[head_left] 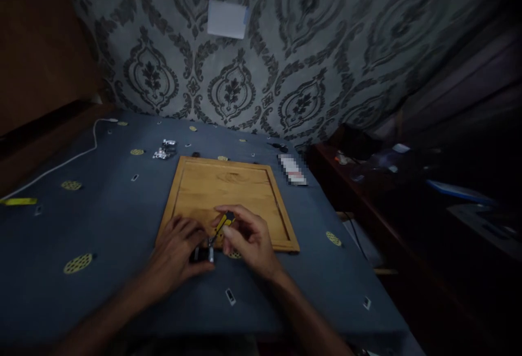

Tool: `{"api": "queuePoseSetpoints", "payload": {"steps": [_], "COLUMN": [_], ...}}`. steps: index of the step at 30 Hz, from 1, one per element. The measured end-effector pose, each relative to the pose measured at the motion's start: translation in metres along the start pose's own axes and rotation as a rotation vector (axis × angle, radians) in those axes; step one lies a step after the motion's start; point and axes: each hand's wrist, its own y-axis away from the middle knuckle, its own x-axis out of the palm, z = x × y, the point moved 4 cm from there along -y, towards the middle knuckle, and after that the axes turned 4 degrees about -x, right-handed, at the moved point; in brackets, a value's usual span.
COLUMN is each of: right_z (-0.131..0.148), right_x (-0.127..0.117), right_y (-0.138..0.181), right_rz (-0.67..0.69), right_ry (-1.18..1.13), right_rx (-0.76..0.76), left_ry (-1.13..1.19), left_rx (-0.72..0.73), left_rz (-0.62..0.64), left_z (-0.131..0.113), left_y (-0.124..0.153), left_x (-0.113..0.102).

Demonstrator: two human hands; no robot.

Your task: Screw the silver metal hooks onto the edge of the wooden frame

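A wooden panel (222, 190) with a raised frame lies flat on the cloth-covered table. My right hand (250, 239) is closed around a yellow-and-black screwdriver (224, 223), tilted with its shaft pointing down and left. Its tip meets a small shiny metal hinge (211, 251) at the panel's near edge. My left hand (179, 247) grips around this hinge, fingers over the panel edge and thumb below it. The hinge is partly hidden by that hand, and the screw, if any, is too small to make out.
More shiny metal hinges (165, 150) lie behind the panel to the left. A pixelated phone-like object (292, 169) lies at the right, near a dark item (278, 147). A white cable (95, 137) and a yellow object (18, 201) are at the left. A patterned wall (232, 89) bounds the back.
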Motion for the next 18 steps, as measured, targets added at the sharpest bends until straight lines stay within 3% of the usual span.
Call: {"api": "queuePoseSetpoints", "payload": {"steps": [9, 18], "right_z": [0.007, 0.010], "right_x": [-0.006, -0.003], "right_y": [0.000, -0.001], "right_rz": [-0.090, -0.089], "right_ry": [0.091, 0.092], "right_rx": [-0.094, -0.099], "left_ry": [0.036, 0.018], "left_rx": [-0.028, 0.005], "left_rz": [0.161, 0.145], "left_z": [-0.005, -0.004], "left_y": [-0.007, -0.005], "left_x": [-0.015, -0.014]}}
